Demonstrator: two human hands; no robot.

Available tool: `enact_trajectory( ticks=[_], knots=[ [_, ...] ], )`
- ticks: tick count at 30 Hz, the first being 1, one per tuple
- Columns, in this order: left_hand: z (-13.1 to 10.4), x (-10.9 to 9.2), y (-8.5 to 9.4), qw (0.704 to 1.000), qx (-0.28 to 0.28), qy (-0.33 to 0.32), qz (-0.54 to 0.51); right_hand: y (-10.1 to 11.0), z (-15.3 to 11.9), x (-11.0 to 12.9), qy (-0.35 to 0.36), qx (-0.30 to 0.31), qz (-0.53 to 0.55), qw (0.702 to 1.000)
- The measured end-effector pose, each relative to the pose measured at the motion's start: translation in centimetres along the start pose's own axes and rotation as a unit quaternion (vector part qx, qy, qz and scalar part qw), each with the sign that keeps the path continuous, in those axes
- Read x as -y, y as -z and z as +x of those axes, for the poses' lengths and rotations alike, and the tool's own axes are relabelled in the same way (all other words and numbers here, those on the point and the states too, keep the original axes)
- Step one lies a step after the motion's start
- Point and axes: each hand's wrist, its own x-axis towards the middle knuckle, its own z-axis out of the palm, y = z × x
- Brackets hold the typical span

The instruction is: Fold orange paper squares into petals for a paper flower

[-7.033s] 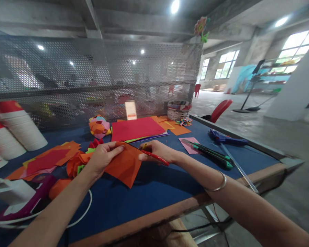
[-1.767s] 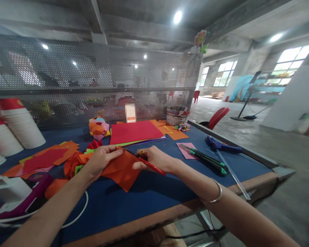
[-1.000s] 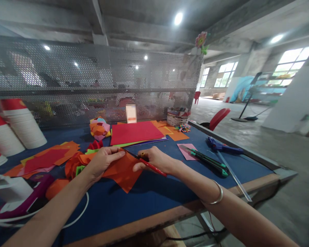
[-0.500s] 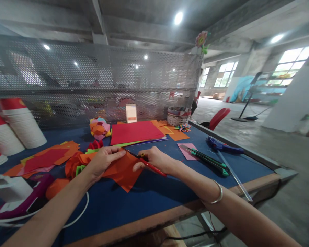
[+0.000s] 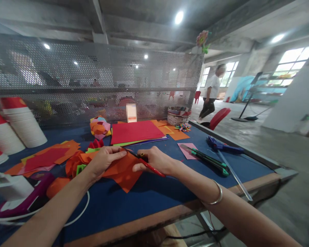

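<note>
An orange paper sheet (image 5: 122, 171) is held near the middle of the frame, just above the blue table (image 5: 149, 199). Its upper edge is pinched by the left hand (image 5: 103, 161), fingers closed on it. Red scissors (image 5: 146, 164) are gripped in the closed right hand (image 5: 157, 159), their blades laid across the sheet's top. At centre left, folded orange pieces (image 5: 74, 163) lie touching the left hand. Behind the hands, a red paper stack (image 5: 135, 132) is spread flat. At right, a green-handled tool (image 5: 208, 158), a blue glue gun (image 5: 220, 145) and a ruler (image 5: 235, 176) are laid apart from the hands. White cups (image 5: 23, 125) are stacked at far left.
</note>
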Motion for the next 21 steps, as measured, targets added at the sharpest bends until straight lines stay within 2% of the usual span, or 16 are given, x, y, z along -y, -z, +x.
enact_trajectory(
  ticks=[6,21],
  knots=[
    [0.18,0.23,0.06,0.999,0.017,0.027,0.0,-0.09,0.01,-0.22,0.001,-0.007,0.004,1.0],
    [0.23,0.35,0.18,0.999,0.025,0.031,0.015,-0.36,0.18,-0.48,0.003,-0.023,0.006,1.0]
  ],
)
